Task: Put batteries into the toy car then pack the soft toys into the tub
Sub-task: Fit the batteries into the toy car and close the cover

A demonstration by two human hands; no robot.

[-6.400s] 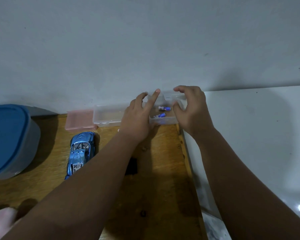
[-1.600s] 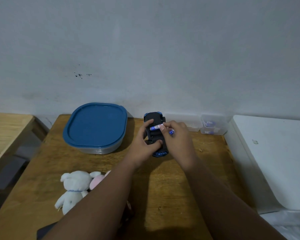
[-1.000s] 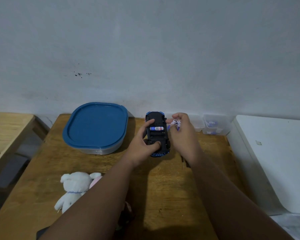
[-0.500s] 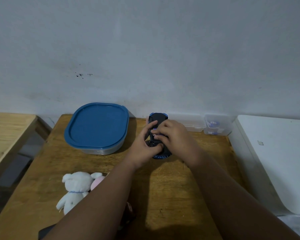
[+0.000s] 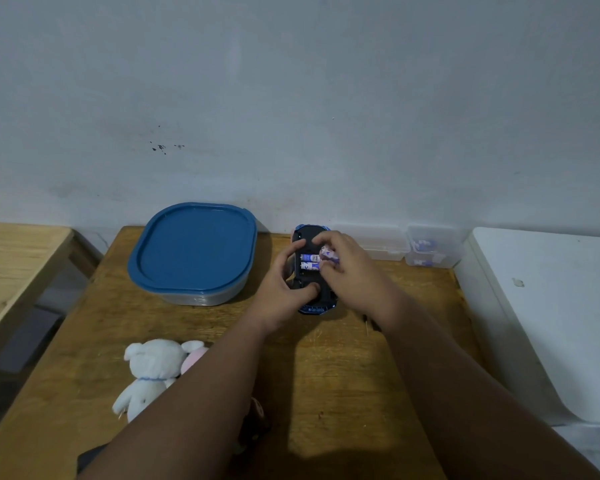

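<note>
Two soft toys lie in front of the tub, while just right of the tub the left hand grips the upturned toy car, two batteries seated in it, the right hand pinching a blurred third battery.

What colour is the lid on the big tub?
The lid is blue, clearest in the head view.

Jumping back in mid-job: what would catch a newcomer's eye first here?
Both hands meet at the upturned toy car near the back of the table. The left hand grips it, and the right hand pinches a blurred battery beside two seated batteries. Next come the blue-lidded tub to the car's left and a white soft toy nearer the front.
</note>
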